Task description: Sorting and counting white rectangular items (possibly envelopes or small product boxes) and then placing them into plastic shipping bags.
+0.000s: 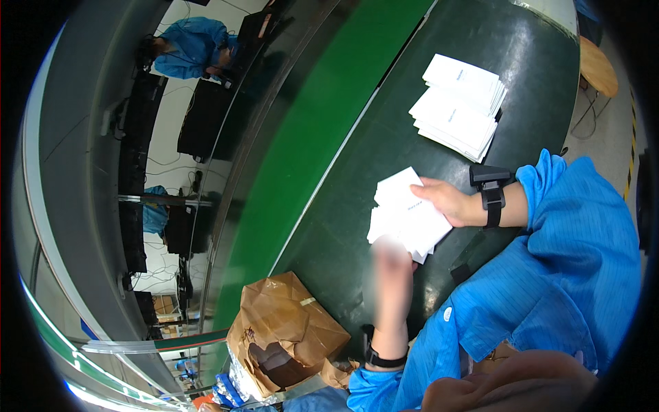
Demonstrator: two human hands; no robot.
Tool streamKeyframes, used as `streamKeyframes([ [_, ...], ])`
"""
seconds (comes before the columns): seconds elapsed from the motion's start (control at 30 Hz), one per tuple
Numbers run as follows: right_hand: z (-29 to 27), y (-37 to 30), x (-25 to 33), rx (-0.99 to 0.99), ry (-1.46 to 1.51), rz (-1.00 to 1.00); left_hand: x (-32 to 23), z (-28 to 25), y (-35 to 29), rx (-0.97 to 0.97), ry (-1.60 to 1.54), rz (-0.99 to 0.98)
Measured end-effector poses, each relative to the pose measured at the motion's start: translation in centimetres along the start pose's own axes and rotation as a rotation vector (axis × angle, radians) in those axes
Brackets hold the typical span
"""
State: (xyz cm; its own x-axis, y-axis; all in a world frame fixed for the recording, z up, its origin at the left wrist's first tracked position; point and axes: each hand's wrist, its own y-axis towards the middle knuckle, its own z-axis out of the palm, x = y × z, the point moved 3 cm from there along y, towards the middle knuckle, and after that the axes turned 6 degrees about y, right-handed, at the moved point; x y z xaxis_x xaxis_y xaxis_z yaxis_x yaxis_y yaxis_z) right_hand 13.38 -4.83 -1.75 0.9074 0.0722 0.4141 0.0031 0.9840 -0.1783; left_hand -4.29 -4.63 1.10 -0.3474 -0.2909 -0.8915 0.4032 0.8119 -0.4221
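A fanned stack of thin white booklets (420, 216), with a short dark line of print on top, is spread between my two hands over the dark green table. My right hand (445, 200) grips the stack's upper right side, thumb on top and fingers beneath it. At the near edge, my left hand (391, 271) closes on the same stack; blur hides most of its fingers. Farther off lie two overlapping piles of similar white booklets, one farther back (461, 74) and one nearer (453, 122). Each wrist wears a black strap; the right strap carries a black box (489, 175).
A torn brown paper package (288, 326) sits at the near left table edge. A bright green strip (302, 151) runs along the table (343, 254). Near my right forearm lies a small black object (460, 274). A round stool (597, 66) stands at right. People in blue appear far left.
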Motion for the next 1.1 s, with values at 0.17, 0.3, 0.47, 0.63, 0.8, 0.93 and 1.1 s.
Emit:
streamKeyframes([
  [0.17,0.1,1.2,1.0,-0.028,0.055,-0.149,-2.7,-1.8,4.1,0.046,0.49,0.121],
  [0.3,0.0,0.7,2.0,0.022,0.03,-0.24,-5.0,-1.8,2.9,-0.538,0.989,0.456],
  [0.47,1.6,-0.2,1.5,0.096,-0.05,-0.104,-2.1,0.0,4.0,0.038,-0.049,0.477],
  [0.63,1.0,-0.1,0.4,0.149,-0.034,0.063,-2.5,1.6,3.2,0.112,-0.114,0.501],
  [0.8,0.4,0.0,0.1,0.068,-0.001,0.12,-1.7,1.4,3.3,0.176,-0.124,0.431],
  [0.93,-0.3,0.2,-0.1,0.06,0.018,0.129,-1.5,1.4,3.4,0.22,-0.24,0.401],
  [1.1,-0.3,0.2,-0.2,0.053,0.04,0.172,-1.7,0.8,3.1,0.143,-0.231,0.459],
])
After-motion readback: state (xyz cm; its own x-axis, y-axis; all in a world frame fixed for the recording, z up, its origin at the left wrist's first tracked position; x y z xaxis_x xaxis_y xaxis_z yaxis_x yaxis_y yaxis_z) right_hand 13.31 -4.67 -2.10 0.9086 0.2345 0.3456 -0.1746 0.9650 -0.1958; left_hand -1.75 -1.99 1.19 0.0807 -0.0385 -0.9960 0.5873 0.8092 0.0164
